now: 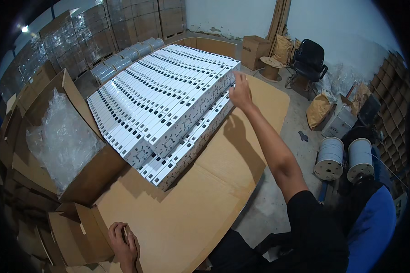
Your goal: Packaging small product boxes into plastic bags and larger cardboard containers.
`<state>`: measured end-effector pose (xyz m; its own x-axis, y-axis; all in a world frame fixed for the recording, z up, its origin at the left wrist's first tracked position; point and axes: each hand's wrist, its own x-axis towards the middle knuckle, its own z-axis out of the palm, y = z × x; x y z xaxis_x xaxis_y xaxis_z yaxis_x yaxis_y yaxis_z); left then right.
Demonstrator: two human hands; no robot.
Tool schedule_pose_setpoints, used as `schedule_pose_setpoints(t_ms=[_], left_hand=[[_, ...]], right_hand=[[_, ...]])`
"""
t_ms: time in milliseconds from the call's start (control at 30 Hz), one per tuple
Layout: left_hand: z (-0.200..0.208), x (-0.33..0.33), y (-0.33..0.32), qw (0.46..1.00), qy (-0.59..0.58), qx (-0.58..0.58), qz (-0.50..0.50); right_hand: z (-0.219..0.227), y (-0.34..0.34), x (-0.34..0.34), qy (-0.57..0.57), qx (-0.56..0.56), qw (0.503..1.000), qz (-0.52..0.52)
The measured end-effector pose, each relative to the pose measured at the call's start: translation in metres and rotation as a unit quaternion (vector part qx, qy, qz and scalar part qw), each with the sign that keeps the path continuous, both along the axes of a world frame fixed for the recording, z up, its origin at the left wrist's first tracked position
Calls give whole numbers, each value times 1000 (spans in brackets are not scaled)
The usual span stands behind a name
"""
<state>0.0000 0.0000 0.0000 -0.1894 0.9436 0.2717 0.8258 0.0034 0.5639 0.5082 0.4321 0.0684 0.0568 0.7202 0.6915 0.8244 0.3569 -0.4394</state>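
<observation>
A broad sheet of flattened brown cardboard (200, 200) covers the work surface and carries everything else. On it lies a large slanted stack of long white boxes (168, 98) with small black marks, packed side by side in two layers, the upper layer sitting a little back from the lower one so that the lower ends show at the near edge. To the left stands a big open carton (84, 182) with its flaps up, holding a heap of clear plastic bags (61, 139). On the floor to the right, well apart from the table, sit two white cable spools (344, 159), and farther back a black office chair (309, 59) stands near the wall. The right hand (239, 93) reaches out on a long bare arm to the far right corner of the white boxes, fingers spread and touching the end of the upper layer, holding nothing that can be seen. The left hand (123, 245) rests at the near edge of the cardboard, just beside a small open carton (75, 234), fingers curled down against the sheet; whether it grips anything cannot be told.
</observation>
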Motion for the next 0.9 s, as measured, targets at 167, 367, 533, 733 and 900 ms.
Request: schedule_pose_setpoints(t_ms=[167,367,533,733,900], left_hand=[[-4,1,1,996,80,41,-27],[11,8,-1,992,112,57,-19],[13,13,6,993,108,51,-11],[10,12,4,990,126,55,-14],[15,13,-7,991,126,55,-1]], right_hand=[[4,35,47,-51,1,995,-85],[22,49,31,-72,-90,988,-101],[31,62,54,-109,-82,985,-110],[24,86,86,-76,-41,995,-46],[34,71,80,-217,-75,972,-40]])
